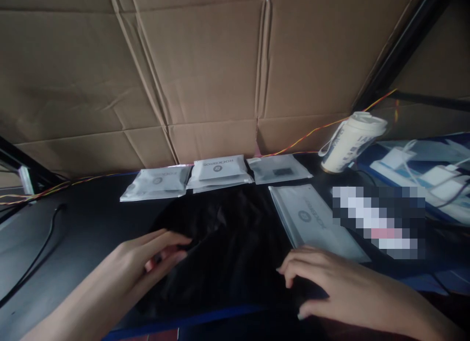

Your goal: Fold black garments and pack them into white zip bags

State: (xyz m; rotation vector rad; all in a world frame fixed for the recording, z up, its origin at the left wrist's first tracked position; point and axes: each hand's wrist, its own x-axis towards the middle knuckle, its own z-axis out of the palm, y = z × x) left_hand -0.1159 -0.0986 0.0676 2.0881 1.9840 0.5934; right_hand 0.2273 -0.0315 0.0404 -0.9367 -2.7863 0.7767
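The left hand (147, 262) appears to pinch the soft black fabric (235, 262) lying on the black tabletop (91, 223). Beside a flat, whitish printed pouch (316, 218), the right hand (323, 282) is parted; gripping the fabric there would need its fingers closed.

Black cloth (235, 253), rumpled, on dark table (91, 223)
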